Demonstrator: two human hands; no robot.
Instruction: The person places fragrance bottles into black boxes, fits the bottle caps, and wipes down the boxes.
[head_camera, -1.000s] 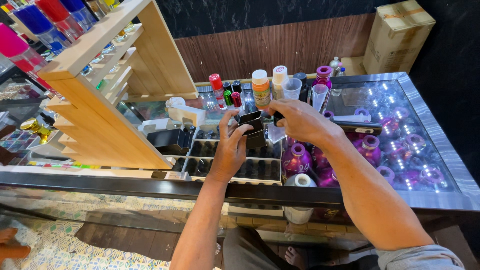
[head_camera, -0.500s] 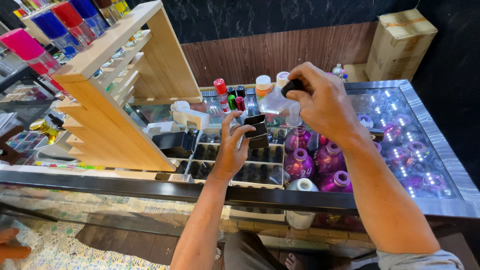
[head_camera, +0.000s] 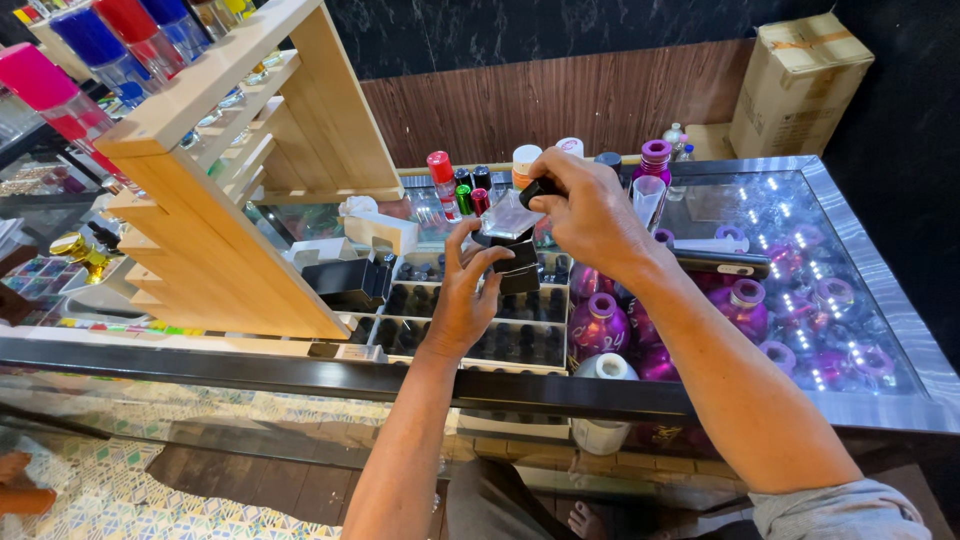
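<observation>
At the far left, clear bottles with pink, blue and red caps (head_camera: 60, 75) stand along the top of a stepped pale wooden rack (head_camera: 215, 190). Just right of its foot, a small cream box (head_camera: 380, 230) lies on the glass counter with a metal rim (head_camera: 880, 290), and in front of it sits a black open-topped carton (head_camera: 345, 280). Next come white trays of dark-capped vials (head_camera: 440, 325).

Above those trays, the left hand (head_camera: 462, 295) holds a small black cardboard box (head_camera: 512, 262) with its flap open; the thumb and fingertips pinch its sides and the open mouth faces up and slightly to the right. The right hand (head_camera: 590, 215) pinches a clear flat glass bottle with a black cap (head_camera: 512, 212) by the cap, between thumb and forefinger, the other fingers curled. The bottle's long axis is tilted: cap up and to the right, base down and to the left, right at the box's mouth. Whether the base is already inside cannot be told.

Behind the hands stands a row of small spray bottles with red, green, white and orange caps (head_camera: 470, 185). Right of them, round purple metallic flasks (head_camera: 600, 320) cluster on the counter, and a white roll (head_camera: 608, 368) sits at its front edge. A brown cardboard carton sealed with tape (head_camera: 795, 85) stands upright in the back right corner.
</observation>
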